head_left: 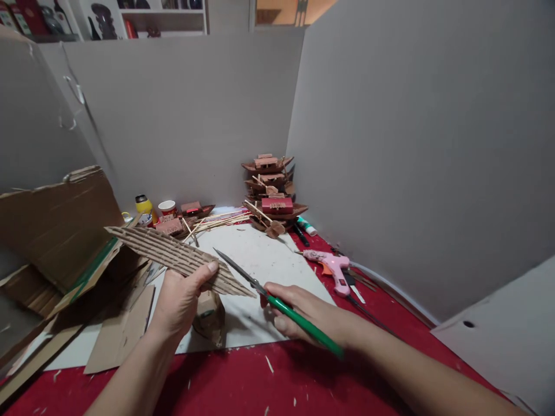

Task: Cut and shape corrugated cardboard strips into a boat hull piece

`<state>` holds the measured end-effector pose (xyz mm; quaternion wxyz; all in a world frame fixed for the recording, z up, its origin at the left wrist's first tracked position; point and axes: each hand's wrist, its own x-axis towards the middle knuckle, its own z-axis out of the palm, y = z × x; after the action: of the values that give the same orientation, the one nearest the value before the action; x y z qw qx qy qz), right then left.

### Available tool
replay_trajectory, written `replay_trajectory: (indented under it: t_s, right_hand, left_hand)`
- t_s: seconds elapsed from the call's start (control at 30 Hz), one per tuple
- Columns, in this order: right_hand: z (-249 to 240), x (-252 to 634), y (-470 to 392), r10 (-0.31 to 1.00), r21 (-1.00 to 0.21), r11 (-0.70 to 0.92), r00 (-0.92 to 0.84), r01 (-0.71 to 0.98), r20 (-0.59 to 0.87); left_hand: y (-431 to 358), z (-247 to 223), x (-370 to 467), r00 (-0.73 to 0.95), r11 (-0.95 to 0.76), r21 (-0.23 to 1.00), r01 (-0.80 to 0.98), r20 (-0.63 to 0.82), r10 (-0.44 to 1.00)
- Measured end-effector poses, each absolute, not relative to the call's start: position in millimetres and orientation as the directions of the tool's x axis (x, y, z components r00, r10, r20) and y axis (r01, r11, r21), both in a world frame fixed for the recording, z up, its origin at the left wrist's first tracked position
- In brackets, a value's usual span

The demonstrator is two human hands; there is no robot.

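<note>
In my left hand (180, 297) is a long strip of corrugated cardboard (169, 254), ridged on top and pointed at both ends. The thumb presses on it near its right end, and the fingers are hidden underneath. My right hand (295, 312) grips scissors (303, 323) with green handles. Their dark blades point up and left, just beside the cardboard's upper right edge; I cannot tell whether they touch it. A brown block-like object (210, 318) wrapped in tape sits below the left hand on the white board (260, 254).
Small model boats (275, 208) are stacked at the back corner. A pink glue gun (332, 266) lies on the red cloth (243, 381) at right. Cut cardboard (60, 231) crowds the left side. Thin sticks (225, 219), a paper cup (167, 208) and a yellow bottle (145, 207) stand behind.
</note>
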<state>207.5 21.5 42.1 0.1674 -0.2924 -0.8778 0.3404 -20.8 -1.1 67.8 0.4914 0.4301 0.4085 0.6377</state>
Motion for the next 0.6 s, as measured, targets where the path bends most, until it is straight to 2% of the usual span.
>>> replay_trajectory:
  t_s: [0.2, 0.43, 0.6]
  right_hand:
    - [37.3, 203.7, 21.4, 0.631, -0.696, 0.599, -0.769, 0.396, 0.105]
    - [34.6, 205.2, 21.9, 0.665, -0.643, 0.603, -0.742, 0.471, 0.08]
    - [31.8, 205.7, 20.4, 0.676, -0.668, 0.576, -0.734, 0.472, 0.065]
  left_hand:
    - [1.4, 65.3, -23.0, -0.21, -0.204, 0.963, -0.176, 0.166, 0.963]
    - [0.0, 67.1, -21.0, -0.242, -0.21, 0.975, -0.072, 0.187, 0.952]
    - [-0.3, 67.8, -20.3, -0.265, -0.18, 0.983, -0.029, 0.166, 0.95]
